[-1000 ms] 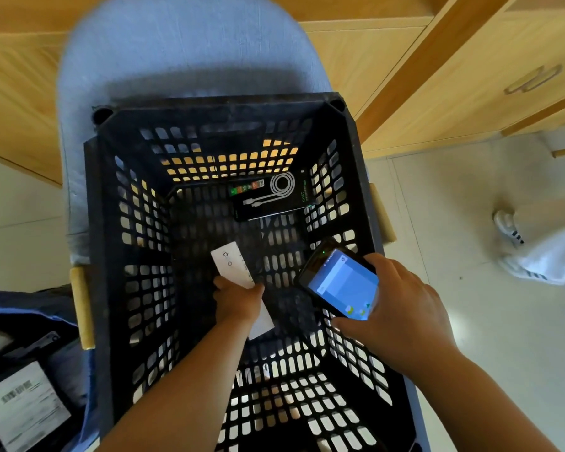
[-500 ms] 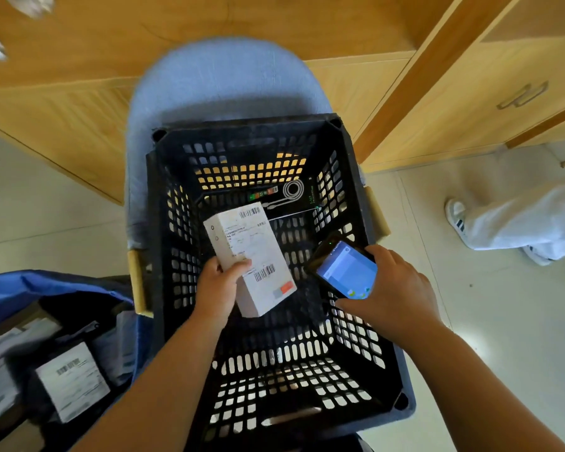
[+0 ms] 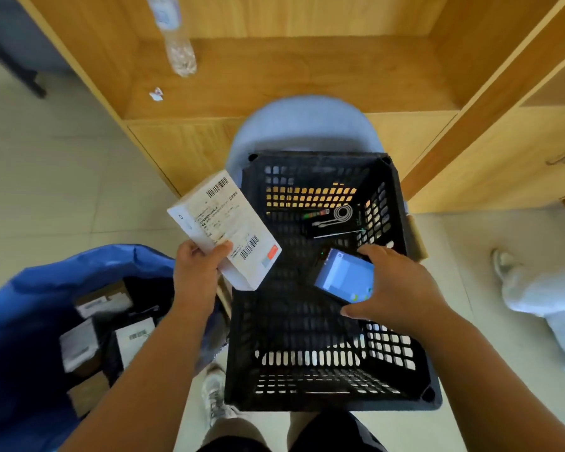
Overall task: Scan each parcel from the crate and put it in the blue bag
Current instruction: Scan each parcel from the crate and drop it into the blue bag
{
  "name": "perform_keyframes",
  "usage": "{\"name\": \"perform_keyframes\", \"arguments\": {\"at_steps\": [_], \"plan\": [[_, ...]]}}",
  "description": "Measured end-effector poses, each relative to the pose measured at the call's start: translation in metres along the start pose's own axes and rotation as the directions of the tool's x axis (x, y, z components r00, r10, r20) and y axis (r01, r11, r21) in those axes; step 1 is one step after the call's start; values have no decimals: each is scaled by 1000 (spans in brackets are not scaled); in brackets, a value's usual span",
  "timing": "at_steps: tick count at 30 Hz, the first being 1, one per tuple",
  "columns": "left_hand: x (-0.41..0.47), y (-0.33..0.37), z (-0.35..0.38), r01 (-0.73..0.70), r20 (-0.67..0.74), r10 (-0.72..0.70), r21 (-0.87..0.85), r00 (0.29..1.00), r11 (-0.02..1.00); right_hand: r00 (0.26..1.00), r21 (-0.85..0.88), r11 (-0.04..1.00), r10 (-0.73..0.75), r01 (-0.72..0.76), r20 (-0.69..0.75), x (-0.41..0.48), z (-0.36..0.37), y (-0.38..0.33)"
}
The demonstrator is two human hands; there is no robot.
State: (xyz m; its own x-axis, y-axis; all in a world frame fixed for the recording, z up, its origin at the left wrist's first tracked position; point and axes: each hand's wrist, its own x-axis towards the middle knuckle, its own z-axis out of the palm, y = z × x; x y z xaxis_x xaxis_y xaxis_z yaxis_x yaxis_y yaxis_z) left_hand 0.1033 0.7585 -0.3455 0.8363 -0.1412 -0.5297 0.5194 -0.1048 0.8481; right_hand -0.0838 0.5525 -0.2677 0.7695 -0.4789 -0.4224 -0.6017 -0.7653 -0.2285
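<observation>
Since half a second ago, the white box parcel (image 3: 224, 230) has come up out of the black crate (image 3: 320, 156) and swung left. It now sits over the crate's 9 o'clock rim, short of the blue bag (image 3: 46, 288) at 8 o'clock. My left hand (image 3: 198, 272) has its fingers (image 3: 192, 251) clamped on the near end only, thumb on the label. My right hand (image 3: 395, 288) is wrapped around the handheld scanner (image 3: 344, 277) at 3 o'clock of the box, above the crate.

I see three risks. Held by one end, the box could pivot and slip to the floor between crate and bag. Its label carries two barcodes, so the scanner may read the wrong one, or none, as the label is tilted. If I keep drifting left, it could go in unscanned. One black cable parcel (image 3: 331, 220) remains at the crate's 1 o'clock corner.
</observation>
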Motion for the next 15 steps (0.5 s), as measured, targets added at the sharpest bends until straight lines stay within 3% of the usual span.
{"name": "perform_keyframes", "arguments": {"at_steps": [15], "plan": [[-6, 13, -100, -96, -122, 88, -60, 989, 994, 984, -94, 980, -171, 174, 46, -15, -5, -101]]}}
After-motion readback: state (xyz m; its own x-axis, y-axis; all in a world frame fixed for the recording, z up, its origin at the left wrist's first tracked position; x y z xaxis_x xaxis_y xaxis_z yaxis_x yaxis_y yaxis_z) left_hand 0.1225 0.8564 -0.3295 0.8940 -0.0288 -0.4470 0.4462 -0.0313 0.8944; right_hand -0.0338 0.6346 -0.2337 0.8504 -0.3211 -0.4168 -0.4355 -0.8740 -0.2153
